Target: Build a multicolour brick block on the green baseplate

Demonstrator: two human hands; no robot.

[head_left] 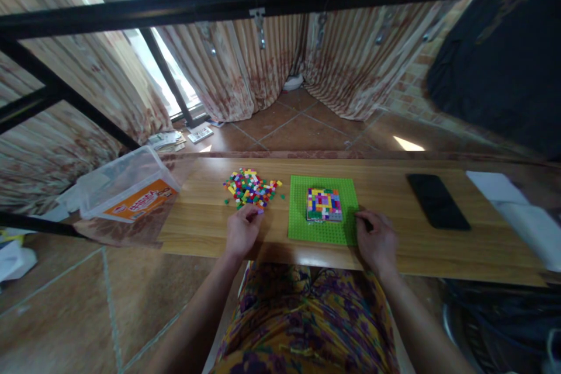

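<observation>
Green baseplate (322, 237): between the two hands, a multicoloured brick build (323, 205) on it.
Left hand (242, 231): nearly closed, thumb and forefinger pinching a small purple brick (260, 211).
Right hand (377, 239): half curled, fingertips at the baseplate's right edge; cannot tell whether they grip it.
Brick pile (250, 188): just beyond the left hand.
Tabletop (390, 184): near edge under both wrists; wood strip between left hand and baseplate, wider stretch from right hand to black phone (438, 201).
</observation>
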